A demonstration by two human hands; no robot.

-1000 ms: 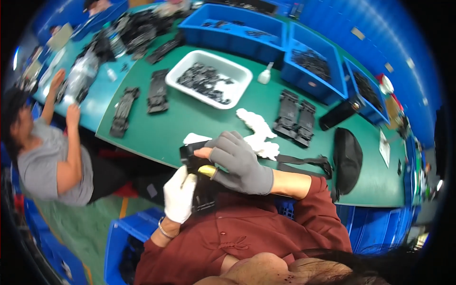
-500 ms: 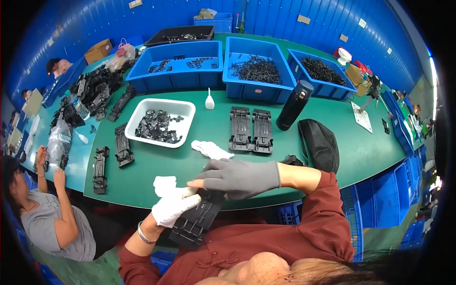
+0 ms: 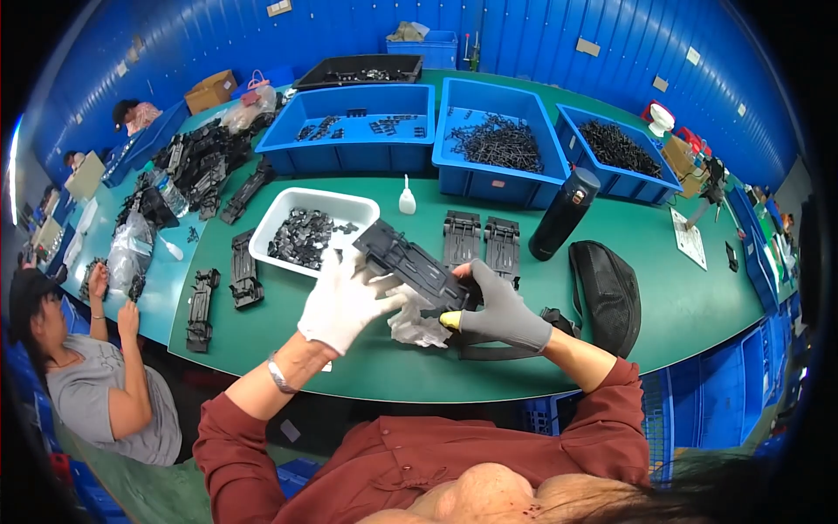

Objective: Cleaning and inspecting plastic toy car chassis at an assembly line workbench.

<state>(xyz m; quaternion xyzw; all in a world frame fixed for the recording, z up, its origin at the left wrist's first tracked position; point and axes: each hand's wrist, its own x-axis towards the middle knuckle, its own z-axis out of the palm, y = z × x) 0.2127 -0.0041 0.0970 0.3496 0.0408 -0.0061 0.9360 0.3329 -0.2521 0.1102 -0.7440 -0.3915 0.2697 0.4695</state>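
I've got the black plastic part (image 3: 410, 262) up over the green table (image 3: 375, 371), tilted, ribbed face showing; its left end overlaps the corner of the white tray (image 3: 360, 212) from my view. Right hand (image 3: 502, 310), grey glove: fingers closed on the part's right end, yellow thumb tip near the lower edge. Left hand (image 3: 345, 297), white glove: fingers spread by the left end and lower edge; I can't tell whether they grip it.

Crumpled white cloth (image 3: 419, 329) sits just below the part, between the hands. Tray holds a heap of small black pieces (image 3: 301, 240). I see two similar chassis (image 3: 461, 237) side by side beyond the right hand, two more (image 3: 246, 271) left of the tray. White dropper bottle (image 3: 407, 199) upright behind the part. Black flask (image 3: 566, 214) and black pouch (image 3: 604, 297) to the right. Three blue bins (image 3: 345, 159) across the back, black bits inside. Far left, co-worker in a grey shirt (image 3: 113, 393), both hands raised at the adjoining table (image 3: 170, 288).
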